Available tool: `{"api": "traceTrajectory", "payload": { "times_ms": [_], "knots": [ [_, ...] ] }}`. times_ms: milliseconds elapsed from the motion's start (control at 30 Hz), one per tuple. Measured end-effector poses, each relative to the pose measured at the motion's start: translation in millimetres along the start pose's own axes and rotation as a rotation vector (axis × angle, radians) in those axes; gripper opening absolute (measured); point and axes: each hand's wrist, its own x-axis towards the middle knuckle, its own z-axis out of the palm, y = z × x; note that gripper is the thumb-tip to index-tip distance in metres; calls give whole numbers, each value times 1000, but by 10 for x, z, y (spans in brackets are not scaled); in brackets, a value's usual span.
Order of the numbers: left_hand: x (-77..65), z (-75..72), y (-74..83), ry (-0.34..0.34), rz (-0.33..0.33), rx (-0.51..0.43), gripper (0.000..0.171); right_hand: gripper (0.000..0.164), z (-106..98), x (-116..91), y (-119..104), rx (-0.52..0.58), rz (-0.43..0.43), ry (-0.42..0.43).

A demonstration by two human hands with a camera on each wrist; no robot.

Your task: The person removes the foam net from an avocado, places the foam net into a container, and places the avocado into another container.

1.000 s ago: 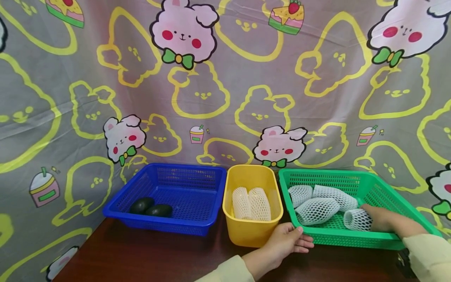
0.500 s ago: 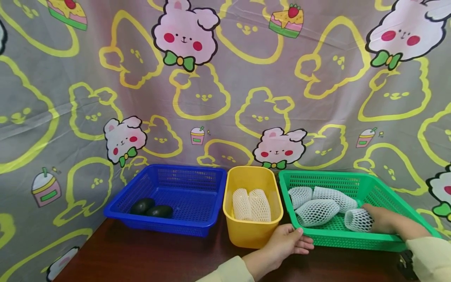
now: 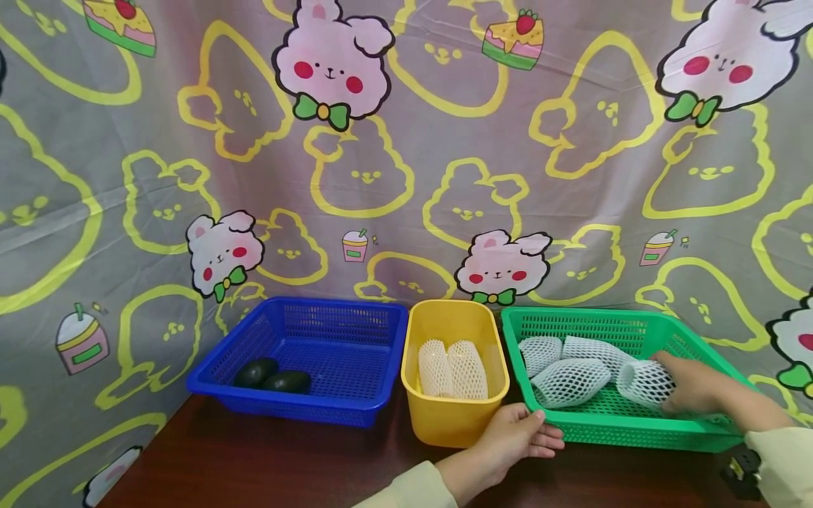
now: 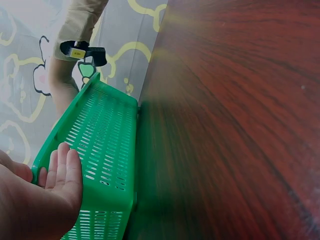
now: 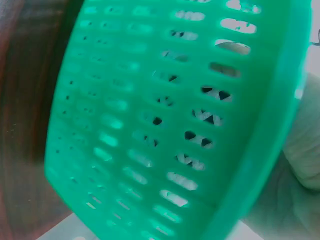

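1. Head view: white net sleeve (image 3: pixel 649 383), contents not made out; location, inside the green basket (image 3: pixel 635 427), right of its middle.
2. Right hand (image 3: pixel 697 386): grip closed about the sleeve's right end; fingertips partly hidden.
3. Handling, as judged: light, even hold advised, since soft mesh may squash or slide; knuckles best kept clear of the front rim.
4. Orientation: open mouth faces left, towards three further net sleeves (image 3: pixel 574 382); long axis roughly left to right, right end lower in view. Tilted or merely slanting, cannot tell.
5. Left hand (image 3: pixel 516 439): grip pinching the basket's near-left corner rim, thumb against forefinger, other fingers stretched; useful steadying, as judged.
6. Yellow bin (image 3: pixel 452 423), between baskets: two cream sleeves (image 3: pixel 468 370).
7. Blue basket (image 3: pixel 362 353), far left: two dark oval items (image 3: pixel 287 381).
8. Counter (image 3: pixel 305 455): dark wood grain.
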Motion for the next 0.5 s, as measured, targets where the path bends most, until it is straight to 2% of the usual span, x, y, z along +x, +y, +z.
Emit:
{"api": "traceTrajectory", "payload": {
  "times_ms": [367,500],
  "knots": [
    [-8,0,22,8,-25,16,18,81,-148,-70,-292,-23,-82,104],
    [-15,-3,35,7,-37,24,18,84,-191,-110,-409,-11,-102,98]
  ]
}}
